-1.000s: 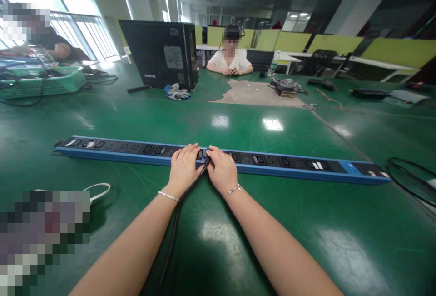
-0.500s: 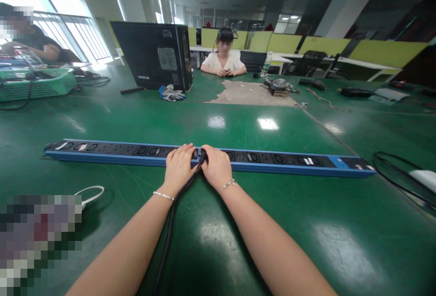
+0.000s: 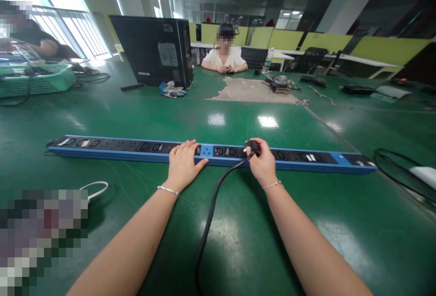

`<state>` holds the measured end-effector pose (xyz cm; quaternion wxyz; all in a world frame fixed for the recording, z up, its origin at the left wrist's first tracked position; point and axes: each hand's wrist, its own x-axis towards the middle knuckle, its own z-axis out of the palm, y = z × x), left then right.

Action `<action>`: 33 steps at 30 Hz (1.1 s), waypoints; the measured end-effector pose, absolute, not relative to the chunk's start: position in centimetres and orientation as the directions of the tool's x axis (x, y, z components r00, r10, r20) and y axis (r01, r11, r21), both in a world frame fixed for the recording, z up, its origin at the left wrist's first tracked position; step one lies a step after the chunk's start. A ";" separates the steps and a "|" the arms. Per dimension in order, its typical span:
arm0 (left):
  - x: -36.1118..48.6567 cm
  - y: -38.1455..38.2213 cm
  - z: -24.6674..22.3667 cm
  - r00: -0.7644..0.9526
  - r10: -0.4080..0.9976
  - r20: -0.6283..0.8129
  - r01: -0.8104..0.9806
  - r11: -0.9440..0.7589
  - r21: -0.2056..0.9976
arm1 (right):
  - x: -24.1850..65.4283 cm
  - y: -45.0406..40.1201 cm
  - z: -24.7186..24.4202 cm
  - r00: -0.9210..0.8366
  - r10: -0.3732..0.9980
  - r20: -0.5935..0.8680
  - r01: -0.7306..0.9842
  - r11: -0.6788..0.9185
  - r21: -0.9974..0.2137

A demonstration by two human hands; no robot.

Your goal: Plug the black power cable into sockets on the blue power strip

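Observation:
A long blue and black power strip [image 3: 296,164] lies across the table in front of me, with a row of sockets along its top. My left hand [image 3: 184,162] grips it left of the middle, fingers across the top and thumb along the near side. Just right of the thumb, a blue socket [image 3: 206,151] shows uncovered. My right hand [image 3: 262,162] is closed on a black power plug [image 3: 252,147], held at the strip right of the middle; its pins point left. From the plug a black cord [image 3: 213,205] curves down toward me.
On the green table [image 3: 153,116] are a black computer case [image 3: 150,52], gloves [image 3: 173,89] and a green basket [image 3: 37,80]. A black cable [image 3: 391,168] lies at right. A blurred-out object [image 3: 44,232] is at lower left. One person [image 3: 225,57] sits opposite, another [image 3: 30,37] at left.
My right hand has moved right along the power strip with the plug, away from the blue socket. The cord swung right with it. My left hand stays on the strip, thumb now spread.

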<state>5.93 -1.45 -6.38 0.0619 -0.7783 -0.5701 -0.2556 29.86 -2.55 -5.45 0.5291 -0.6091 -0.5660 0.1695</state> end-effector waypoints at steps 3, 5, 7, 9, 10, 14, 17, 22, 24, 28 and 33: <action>6.0 -1.5 -6.3 0.206 0.863 0.460 0.918 -0.334 0.215 | 32.7 -3.1 -5.5 0.193 0.915 0.356 0.577 0.188 -0.795; 6.0 -1.5 -6.3 0.201 0.869 0.451 0.917 -0.329 0.226 | 33.3 -3.1 -5.4 0.073 0.940 0.333 0.613 0.221 -0.759; 6.0 -1.5 -6.2 0.199 0.873 0.445 0.917 -0.326 0.229 | 33.3 -2.9 -5.1 0.026 0.943 0.331 0.620 0.245 -0.746; 6.0 -1.6 -6.1 0.198 0.873 0.445 0.918 -0.324 0.227 | 33.0 -2.7 -4.7 0.046 0.941 0.336 0.623 0.236 -0.746; 6.1 -1.6 -6.1 0.198 0.873 0.446 0.919 -0.324 0.226 | 32.8 -2.7 -4.5 0.055 0.941 0.333 0.636 0.224 -0.738; 6.1 -1.6 -6.1 0.198 0.868 0.456 0.915 -0.330 0.231 | 32.1 -3.2 -3.6 0.040 0.948 0.316 0.733 0.187 -0.654; 6.1 -1.6 -6.1 0.200 0.864 0.463 0.911 -0.337 0.236 | 30.5 -4.0 -2.3 0.035 0.912 0.408 0.835 0.198 -0.514; 6.1 -1.6 -6.2 0.195 0.862 0.468 0.908 -0.339 0.245 | 25.3 -3.8 0.5 -0.074 0.951 0.301 0.968 0.141 -0.209; 6.0 -1.5 -6.3 0.200 0.860 0.469 0.912 -0.339 0.233 | 23.2 -3.1 1.3 -0.059 0.985 0.162 0.990 0.079 -0.118; 5.9 -1.5 -6.4 0.223 0.849 0.479 0.911 -0.356 0.208 | 21.4 -1.8 1.8 0.024 0.999 0.043 0.999 -0.023 -0.028; 6.0 -1.5 -6.3 0.207 0.849 0.486 0.909 -0.351 0.226 | 22.7 -2.0 2.2 0.077 0.997 0.014 0.997 -0.077 -0.021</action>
